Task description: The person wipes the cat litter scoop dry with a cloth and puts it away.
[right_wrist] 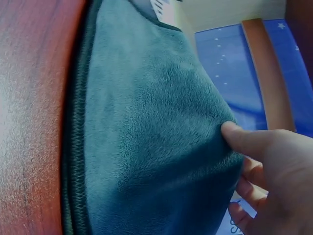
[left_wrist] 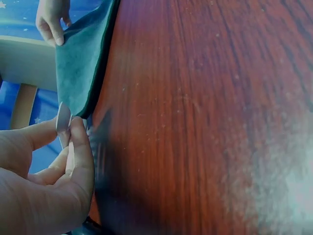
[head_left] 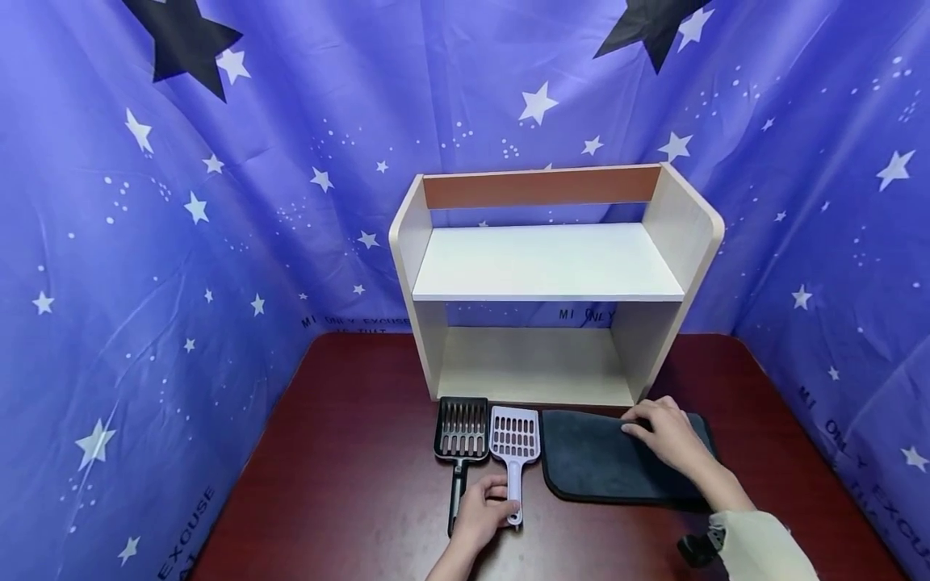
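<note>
My left hand pinches the handle of a pale lavender litter scoop between thumb and fingers; the handle's end pokes up past the fingertips in the left wrist view. The scoop's slotted head points at the shelf. A black litter scoop lies just left of it, its handle beside the left hand. My right hand pinches the far edge of a dark plush cloth with stitched borders. Seen from the right wrist, that cloth edge is raised, thumb on top and the other fingers partly hidden beneath.
A two-level wooden shelf stands right behind the scoops and cloth on the dark red table. Blue star-patterned curtains hang at the back and both sides. A small black object sits by the right sleeve.
</note>
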A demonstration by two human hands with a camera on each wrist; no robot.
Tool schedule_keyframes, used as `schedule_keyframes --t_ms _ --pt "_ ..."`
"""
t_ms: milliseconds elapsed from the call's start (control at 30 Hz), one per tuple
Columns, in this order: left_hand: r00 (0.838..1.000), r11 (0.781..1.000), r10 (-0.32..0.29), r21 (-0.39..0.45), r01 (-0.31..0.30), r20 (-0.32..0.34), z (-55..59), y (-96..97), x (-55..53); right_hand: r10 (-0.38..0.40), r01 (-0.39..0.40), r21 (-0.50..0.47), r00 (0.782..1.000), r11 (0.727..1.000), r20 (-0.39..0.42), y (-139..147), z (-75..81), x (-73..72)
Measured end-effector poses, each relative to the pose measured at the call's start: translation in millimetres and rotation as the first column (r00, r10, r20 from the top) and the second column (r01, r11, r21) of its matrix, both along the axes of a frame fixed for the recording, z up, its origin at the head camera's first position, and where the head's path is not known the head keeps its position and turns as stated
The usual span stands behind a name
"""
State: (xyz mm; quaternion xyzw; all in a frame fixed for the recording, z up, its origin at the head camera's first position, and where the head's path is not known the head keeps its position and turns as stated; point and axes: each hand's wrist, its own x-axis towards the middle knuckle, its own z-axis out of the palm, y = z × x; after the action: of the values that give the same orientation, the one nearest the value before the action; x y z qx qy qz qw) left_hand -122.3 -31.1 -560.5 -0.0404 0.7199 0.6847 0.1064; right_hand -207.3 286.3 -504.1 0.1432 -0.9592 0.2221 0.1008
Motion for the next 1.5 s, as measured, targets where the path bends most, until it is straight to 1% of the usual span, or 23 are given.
schedule_keyframes --t_ms 133,333,500,633,767,967,1033,1133,1233,1333,1433,1500 --pt "1.000 1.000 -0.012 0.012 0.012 -0.015 -1.4 -3.0 2.1 0.031 -0.036 -0.075 0.998 0.997 -0.061 1.2 4.9 5.7" --pt "0.999 0.999 -0.032 -0.022 0.031 -0.039 0.6 -8.5 2.1 0.031 -0.044 -0.139 0.995 0.989 -0.094 0.3 13.6 13.1" --pt "0.997 0.999 -0.036 -0.030 0.034 -0.061 4.7 -12.4 1.2 0.024 -0.053 -0.221 0.991 0.974 -0.132 -3.3 21.7 17.7" --pt "0.997 0.999 -0.045 -0.026 0.043 -0.063 8.0 -14.5 1.1 0.017 -0.065 -0.298 0.987 0.952 -0.162 -6.6 25.8 21.2" --pt "0.996 0.999 -0.049 0.000 0.050 -0.079 10.6 -16.0 0.5 0.010 -0.083 -0.366 0.980 0.927 -0.197 -10.1 29.0 23.0" --pt "0.997 0.999 -0.042 0.020 0.044 -0.068 11.9 -17.2 -0.1 0.027 -0.154 -0.425 0.957 0.892 -0.290 -14.5 34.0 23.9" --pt "0.997 0.999 -0.034 0.031 0.037 -0.068 12.9 -17.8 -0.2 0.035 -0.176 -0.444 0.951 0.879 -0.308 -15.9 35.8 24.6" --pt "0.997 0.998 -0.025 0.064 0.030 -0.077 14.2 -19.3 -1.1 0.046 -0.198 -0.471 0.949 0.860 -0.313 -17.8 38.2 25.7" --pt "0.996 0.994 -0.022 0.102 0.031 -0.085 18.6 -21.8 -1.7 0.069 -0.229 -0.495 0.945 0.838 -0.320 -20.3 39.6 26.5" --pt "0.995 0.993 -0.029 0.112 0.040 -0.094 25.4 -25.1 -2.5 0.074 -0.254 -0.507 0.934 0.824 -0.348 -24.2 41.0 27.4" --pt "0.994 0.992 -0.042 0.113 0.054 -0.105 31.8 -28.4 -4.3 0.059 -0.254 -0.505 0.927 0.825 -0.370 -26.9 42.4 28.0" --pt "0.993 0.991 -0.048 0.117 0.061 -0.110 35.1 -30.4 -5.9 0.050 -0.246 -0.481 0.922 0.842 -0.385 -27.4 42.3 28.4"
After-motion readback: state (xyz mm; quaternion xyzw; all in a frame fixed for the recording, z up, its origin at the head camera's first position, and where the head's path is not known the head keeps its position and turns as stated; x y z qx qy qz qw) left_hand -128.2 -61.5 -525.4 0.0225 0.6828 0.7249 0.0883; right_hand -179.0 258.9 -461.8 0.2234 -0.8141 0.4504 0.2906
